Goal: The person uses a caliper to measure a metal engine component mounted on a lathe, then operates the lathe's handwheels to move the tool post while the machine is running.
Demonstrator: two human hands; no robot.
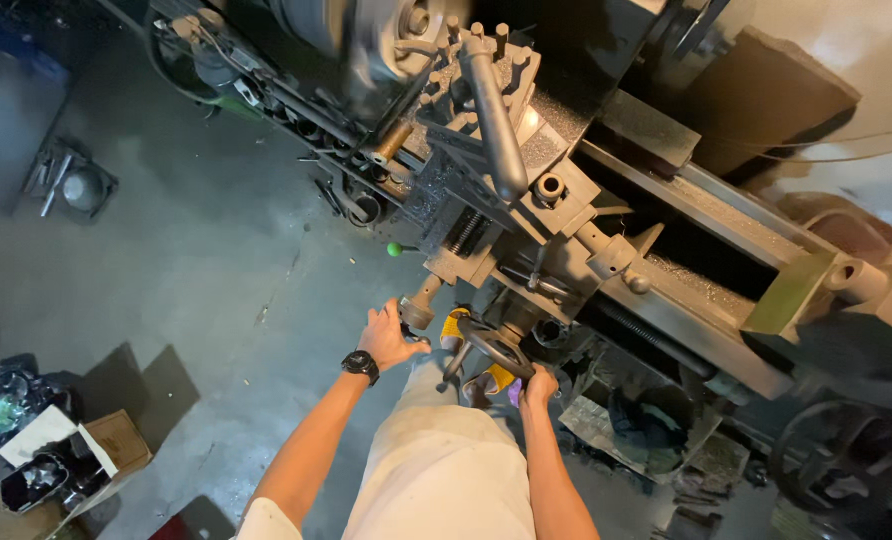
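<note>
I look down on a large grey metal lathe (666,250). My left hand (390,336), with a black watch on the wrist, grips the small crank handle (416,312) at the end of the cross slide. My right hand (539,384) holds the rim of the dark carriage handwheel (496,350) lower on the apron. A long grey lever (494,115) stands on the tool post above. The chuck (366,35) looks blurred at the top. My light trousers and yellow footwear show below the hands.
A green knob (394,249) sticks out left of the carriage. Loose tools lie on the concrete floor (166,260) near the lathe base. An open cardboard box (86,450) and dark bags sit at bottom left. Scrap metal lies under the lathe at right.
</note>
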